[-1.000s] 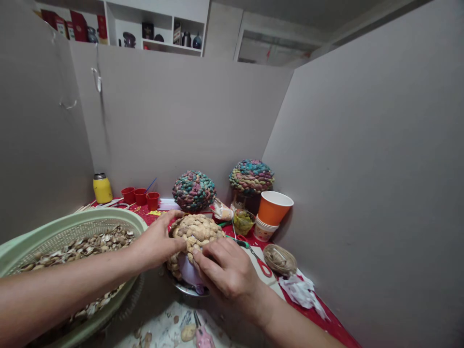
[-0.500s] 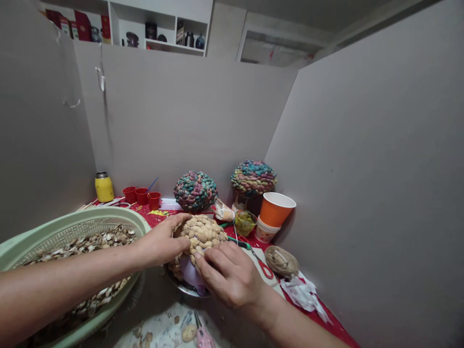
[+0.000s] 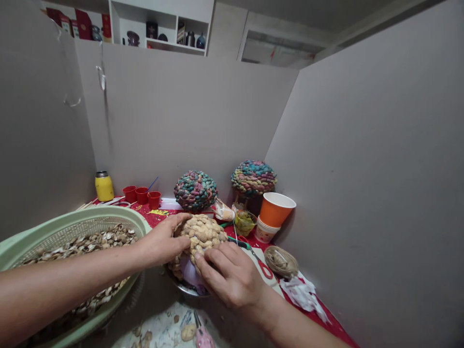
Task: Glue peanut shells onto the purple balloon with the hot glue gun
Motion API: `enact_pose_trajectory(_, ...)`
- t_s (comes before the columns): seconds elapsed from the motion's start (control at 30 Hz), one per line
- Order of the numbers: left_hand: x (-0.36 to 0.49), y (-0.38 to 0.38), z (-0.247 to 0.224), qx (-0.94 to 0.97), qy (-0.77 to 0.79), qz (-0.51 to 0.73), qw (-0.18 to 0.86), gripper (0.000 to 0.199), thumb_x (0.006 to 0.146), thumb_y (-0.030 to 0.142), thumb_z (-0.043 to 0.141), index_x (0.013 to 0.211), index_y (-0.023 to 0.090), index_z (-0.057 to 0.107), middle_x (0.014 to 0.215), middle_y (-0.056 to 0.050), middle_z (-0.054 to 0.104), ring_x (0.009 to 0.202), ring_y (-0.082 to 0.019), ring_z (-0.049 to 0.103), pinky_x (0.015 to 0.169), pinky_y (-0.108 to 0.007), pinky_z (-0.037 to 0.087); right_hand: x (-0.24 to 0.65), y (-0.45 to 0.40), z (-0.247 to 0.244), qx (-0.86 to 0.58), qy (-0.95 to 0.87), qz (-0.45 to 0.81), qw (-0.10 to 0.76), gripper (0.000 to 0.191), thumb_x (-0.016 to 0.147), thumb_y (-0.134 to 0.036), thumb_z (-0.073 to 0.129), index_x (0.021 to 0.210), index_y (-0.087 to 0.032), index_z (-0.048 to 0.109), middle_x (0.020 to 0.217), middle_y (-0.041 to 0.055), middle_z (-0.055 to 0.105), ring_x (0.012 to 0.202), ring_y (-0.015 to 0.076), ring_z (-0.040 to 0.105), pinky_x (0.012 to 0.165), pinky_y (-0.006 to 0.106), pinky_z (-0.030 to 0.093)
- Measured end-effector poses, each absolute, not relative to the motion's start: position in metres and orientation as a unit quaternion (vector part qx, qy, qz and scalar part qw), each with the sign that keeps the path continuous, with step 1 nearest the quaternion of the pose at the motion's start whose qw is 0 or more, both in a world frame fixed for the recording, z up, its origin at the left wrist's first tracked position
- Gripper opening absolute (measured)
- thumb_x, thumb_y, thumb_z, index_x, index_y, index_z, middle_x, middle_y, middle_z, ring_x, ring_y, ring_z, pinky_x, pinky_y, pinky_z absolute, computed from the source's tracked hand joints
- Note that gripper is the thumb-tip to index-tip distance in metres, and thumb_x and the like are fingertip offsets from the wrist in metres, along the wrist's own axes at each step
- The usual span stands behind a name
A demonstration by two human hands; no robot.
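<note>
Your left hand (image 3: 161,241) cups the left side of the peanut-shell dome (image 3: 198,233), fingers curved over its top edge, palm against the shells. Your right hand (image 3: 228,275) lies on the dome's front right flank, fingers (image 3: 206,261) drawn together and pressing on the shells near the lower rim; whether a loose shell is pinched under the fingertips cannot be told. The dome sits at the middle of the table (image 3: 326,324), over a pale purple form (image 3: 188,273) that rests in a metal dish (image 3: 184,288).

Left of it, touching your left forearm: green mesh basket (image 3: 72,224) holding broken peanut shells (image 3: 83,244). Behind the dome: two painted shell domes, one (image 3: 195,190) just beyond your left hand, one (image 3: 253,177) further right on a stand. Stacked orange paper cups (image 3: 274,211) stand by the right wall, a twine ball (image 3: 280,260) just in front of them. Red-handled scissors (image 3: 261,265) lie between your right hand and the twine. Far left corner: yellow jar (image 3: 103,186), three small red cups (image 3: 142,195).
</note>
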State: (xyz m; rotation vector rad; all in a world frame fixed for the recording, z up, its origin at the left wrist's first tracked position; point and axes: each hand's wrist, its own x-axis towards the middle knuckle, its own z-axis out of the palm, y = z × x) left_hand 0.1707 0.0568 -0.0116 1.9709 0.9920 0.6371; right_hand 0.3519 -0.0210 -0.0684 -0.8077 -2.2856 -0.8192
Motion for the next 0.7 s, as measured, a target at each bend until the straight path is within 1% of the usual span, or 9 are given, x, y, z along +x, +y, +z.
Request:
enact_pose_trajectory(0.13,0.168,0.056,-0.012,0.788,0.398,0.248,0.400,0.073,0.066,0.019,0.052,0.138,0.007,0.048,0.143,-0.014,0.053,0.131,-0.030,0.047,0.113,-0.040,0.032,0.350,-0.022,-0.069,-0.311,-0.852,-0.307,0.287,0.022,0.096,-0.008,0.042,0.106,-0.005,0.062,0.084,0.0126,0.060,0.073,0.0241,0.051,0.064,0.037,0.039)
enact_pose_trajectory(0.2,0.168,0.057,-0.012,0.791,0.400,0.238,0.397,0.072,0.070,0.024,0.050,0.140,0.006,0.046,0.147,-0.014,0.048,0.135,-0.030,0.043,0.115,-0.040,0.028,0.349,-0.023,-0.068,-0.308,-0.850,-0.309,0.296,0.023,0.097,-0.007,0.040,0.105,-0.004,0.062,0.083,0.0128,0.060,0.073,0.0242,0.051,0.064,0.037,0.039)
enact_pose_trajectory(0.3,0.166,0.059,-0.010,0.794,0.400,0.228,0.397,0.071,0.075,0.031,0.046,0.142,0.007,0.045,0.150,-0.013,0.044,0.137,-0.030,0.041,0.115,-0.041,0.027,0.348,-0.023,-0.067,-0.308,-0.847,-0.309,0.302,0.024,0.098,-0.007,0.039,0.106,-0.004,0.061,0.083,0.0125,0.060,0.073,0.0239,0.051,0.064,0.036,0.038)
enact_pose_trajectory(0.4,0.165,0.062,-0.007,0.792,0.398,0.221,0.407,0.072,0.073,0.035,0.049,0.140,0.009,0.048,0.148,-0.011,0.047,0.137,-0.030,0.042,0.115,-0.039,0.028,0.348,-0.024,-0.068,-0.313,-0.846,-0.307,0.303,0.024,0.098,-0.008,0.039,0.108,-0.004,0.061,0.084,0.0125,0.060,0.074,0.0243,0.051,0.065,0.037,0.039)
enact_pose_trajectory(0.5,0.162,0.063,-0.005,0.791,0.396,0.212,0.415,0.075,0.067,0.034,0.060,0.137,0.012,0.051,0.144,-0.010,0.052,0.135,-0.031,0.044,0.113,-0.038,0.032,0.348,-0.024,-0.067,-0.314,-0.848,-0.305,0.298,0.025,0.098,-0.008,0.039,0.107,-0.004,0.062,0.085,0.0131,0.061,0.075,0.0246,0.052,0.065,0.037,0.040)
enact_pose_trajectory(0.57,0.160,0.063,-0.006,0.795,0.390,0.215,0.412,0.078,0.064,0.032,0.065,0.138,0.012,0.050,0.143,-0.010,0.054,0.134,-0.031,0.046,0.112,-0.039,0.034,0.348,-0.024,-0.067,-0.314,-0.849,-0.303,0.296,0.025,0.098,-0.008,0.038,0.106,-0.004,0.062,0.085,0.0130,0.061,0.074,0.0243,0.052,0.064,0.037,0.041)
enact_pose_trajectory(0.7,0.159,0.063,-0.009,0.803,0.374,0.219,0.410,0.077,0.066,0.030,0.067,0.138,0.011,0.048,0.140,-0.011,0.057,0.131,-0.029,0.049,0.112,-0.039,0.034,0.349,-0.025,-0.068,-0.311,-0.847,-0.305,0.306,0.025,0.099,-0.008,0.039,0.108,-0.004,0.062,0.086,0.0134,0.062,0.077,0.0254,0.054,0.066,0.038,0.043)
